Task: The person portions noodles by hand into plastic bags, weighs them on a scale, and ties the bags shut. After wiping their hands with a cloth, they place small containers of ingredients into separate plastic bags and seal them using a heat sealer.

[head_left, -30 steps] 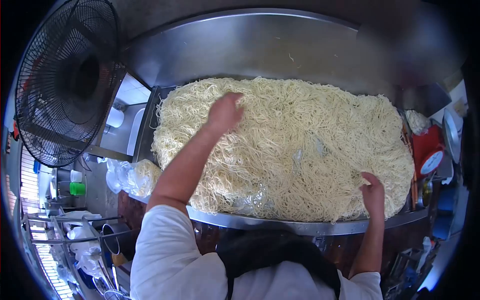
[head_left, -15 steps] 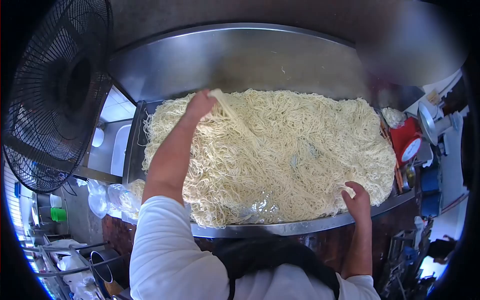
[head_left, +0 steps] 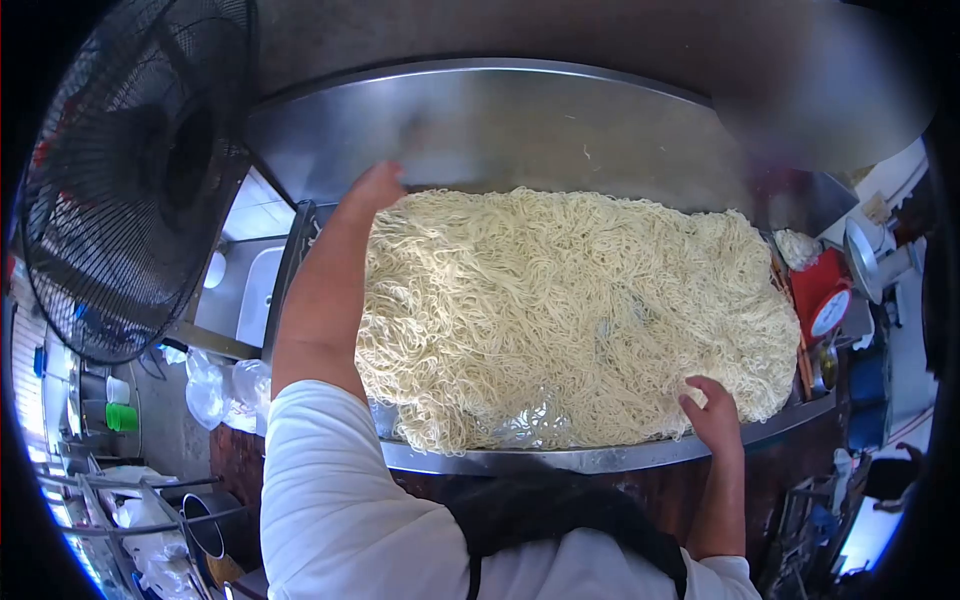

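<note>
A thick layer of pale noodles (head_left: 560,300) covers most of a metal table (head_left: 600,459). My left hand (head_left: 378,187) is at the back left edge of the noodles, close to the metal backboard; its fingers are partly hidden and blurred, and what they hold, if anything, cannot be made out. Over the front right part of the noodles is my right hand (head_left: 714,412), with thumb and forefinger apart and nothing between them. Bare metal shows through the noodles near the front edge.
A large black fan (head_left: 140,170) stands at the left, beside a sink (head_left: 258,300). Plastic bags (head_left: 208,392) hang below it. On the right are a red scale (head_left: 822,290) and a metal bowl (head_left: 824,368). A metal backboard (head_left: 520,125) rises behind the noodles.
My left hand has moved left and a little up, and the strand bundle it held is no longer seen in it. My right hand stays nearly in place. The view has shifted slightly.
</note>
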A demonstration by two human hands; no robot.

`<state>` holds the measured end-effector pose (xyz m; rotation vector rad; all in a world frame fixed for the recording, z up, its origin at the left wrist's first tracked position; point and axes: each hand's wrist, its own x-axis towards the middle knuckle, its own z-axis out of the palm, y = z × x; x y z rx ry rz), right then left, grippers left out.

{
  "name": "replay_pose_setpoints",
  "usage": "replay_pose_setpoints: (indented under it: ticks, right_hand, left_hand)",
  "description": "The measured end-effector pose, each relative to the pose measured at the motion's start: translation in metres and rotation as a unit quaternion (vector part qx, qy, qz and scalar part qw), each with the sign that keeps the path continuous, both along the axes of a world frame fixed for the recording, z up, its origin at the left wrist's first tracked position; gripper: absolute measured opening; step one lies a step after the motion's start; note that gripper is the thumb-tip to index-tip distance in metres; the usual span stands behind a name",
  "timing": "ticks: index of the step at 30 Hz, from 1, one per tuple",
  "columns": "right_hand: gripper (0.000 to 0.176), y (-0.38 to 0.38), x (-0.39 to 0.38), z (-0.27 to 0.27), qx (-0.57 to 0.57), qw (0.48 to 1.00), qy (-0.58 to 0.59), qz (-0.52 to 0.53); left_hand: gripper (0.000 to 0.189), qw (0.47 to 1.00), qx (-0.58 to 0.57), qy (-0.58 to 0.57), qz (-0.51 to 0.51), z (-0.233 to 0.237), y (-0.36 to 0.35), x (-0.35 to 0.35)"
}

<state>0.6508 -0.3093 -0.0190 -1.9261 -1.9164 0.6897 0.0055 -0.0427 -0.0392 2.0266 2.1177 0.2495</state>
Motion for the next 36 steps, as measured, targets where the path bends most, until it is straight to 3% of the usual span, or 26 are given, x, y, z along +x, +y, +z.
replay_pose_setpoints:
  ticks: [2,4,5,6,7,8,9,10,12,13,15,17,21,23,25,27,31,33,34,35,36]
  right_hand:
    - [0.034,-0.014,0.007,-0.002,-0.006,0.999,-0.027,-0.02]
    - [0.036,-0.032,0.013,-0.002,-0.084,0.993,-0.057,-0.056]
    - [0.039,-0.042,0.024,-0.012,-0.055,0.993,-0.098,-0.025]
    - [0.039,-0.048,0.022,-0.006,-0.055,0.992,-0.104,-0.053]
    - [0.039,-0.048,0.014,0.002,-0.108,0.987,-0.1,-0.071]
    - [0.039,-0.049,0.01,0.009,-0.161,0.979,-0.094,-0.084]
    - [0.039,-0.049,0.012,0.006,-0.152,0.981,-0.092,-0.077]
    - [0.039,-0.047,0.015,0.002,-0.15,0.981,-0.091,-0.088]
    - [0.037,-0.042,0.016,-0.007,-0.085,0.99,-0.108,-0.012]
    - [0.036,-0.035,0.009,-0.002,-0.081,0.991,-0.102,-0.013]
    - [0.035,-0.022,0.006,-0.006,-0.062,0.996,-0.071,0.002]
    - [0.035,-0.008,0.002,-0.003,-0.02,0.998,-0.044,0.036]
    - [0.033,0.011,-0.013,0.016,-0.022,0.999,-0.024,0.012]
    - [0.033,0.014,-0.01,0.011,0.001,0.999,-0.01,0.037]
    - [0.032,0.016,-0.014,0.01,0.028,0.998,0.011,0.061]
    - [0.032,0.013,-0.015,0.015,0.032,0.999,0.003,0.04]
    - [0.032,0.003,-0.004,0.003,-0.023,1.0,0.019,0.005]
    - [0.033,-0.003,0.002,-0.006,-0.022,1.0,0.018,0.002]
    - [0.033,-0.005,0.005,-0.007,-0.016,1.0,0.02,-0.003]
    - [0.033,-0.007,0.006,-0.006,-0.015,1.0,0.019,-0.006]
    - [0.034,-0.01,0.004,-0.004,-0.027,0.999,0.024,-0.017]
  left_hand:
    - [0.041,0.992,0.036,-0.013,0.122,-0.028,-0.016,-0.01]
    - [0.043,0.988,0.057,-0.03,0.14,-0.06,-0.021,-0.02]
    - [0.05,0.986,0.062,-0.012,0.152,-0.083,-0.022,-0.026]
    - [0.061,0.987,-0.001,-0.023,0.16,-0.118,-0.013,-0.043]
    - [0.063,0.972,-0.124,-0.065,0.189,-0.124,-0.016,-0.038]
    - [0.058,0.96,-0.144,-0.096,0.22,-0.123,-0.022,-0.031]
    - [0.054,0.963,-0.109,-0.146,0.198,-0.122,-0.029,-0.031]
    - [0.053,0.969,-0.096,-0.176,0.147,-0.15,-0.016,-0.064]
    - [0.046,0.932,-0.064,-0.293,0.204,-0.071,-0.044,-0.029]
    - [0.046,0.935,-0.061,-0.286,0.201,-0.051,-0.043,-0.033]
    - [0.037,0.908,0.123,-0.33,0.226,-0.015,-0.034,-0.047]
    - [0.029,0.912,0.263,-0.242,0.202,0.046,-0.04,-0.036]
    - [0.022,0.829,0.332,-0.443,0.083,0.156,-0.053,-0.016]
    - [0.023,0.822,0.356,-0.433,0.099,0.202,-0.064,0.006]
    - [0.024,0.837,0.362,-0.4,0.091,0.215,-0.06,0.006]
    - [0.029,0.748,0.384,-0.534,0.085,0.208,-0.035,-0.01]
    - [0.032,0.707,0.417,-0.562,0.101,0.212,-0.025,-0.022]
    - [0.036,0.857,0.428,-0.266,0.11,0.184,-0.015,-0.054]
    - [0.043,0.937,0.297,-0.083,0.162,0.169,-0.011,-0.069]
    - [0.052,0.976,0.141,0.058,0.153,0.148,-0.004,-0.075]
    - [0.057,0.989,-0.032,0.142,0.022,0.122,0.002,-0.091]
